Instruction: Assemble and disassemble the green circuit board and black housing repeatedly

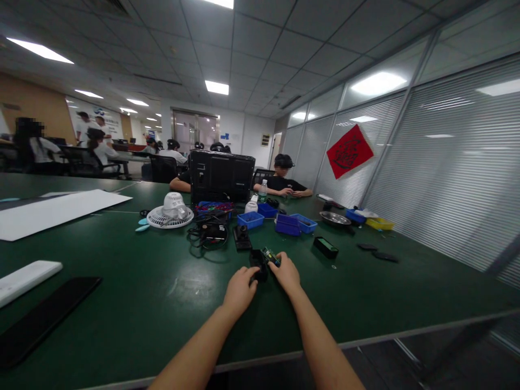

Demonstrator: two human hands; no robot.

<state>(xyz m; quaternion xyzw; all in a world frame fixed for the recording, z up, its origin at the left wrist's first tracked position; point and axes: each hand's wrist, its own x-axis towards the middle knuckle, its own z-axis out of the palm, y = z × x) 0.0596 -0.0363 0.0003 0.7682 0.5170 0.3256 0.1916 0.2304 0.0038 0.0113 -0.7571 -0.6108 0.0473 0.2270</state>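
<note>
Arms [323, 341] forward, hands [239, 290] close together

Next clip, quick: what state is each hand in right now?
Left hand: grip closed on the black case.
Right hand: grip closed, holding the green circuit board.

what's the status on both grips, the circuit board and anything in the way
Left grip on black case. Right grip holding circuit board at case's right side. Black device just beyond, not between them.

Smooth, slightly glossy tabletop [134, 303], matt plastic-looking held case [255, 257], shiny metal dish [335, 221].
</note>
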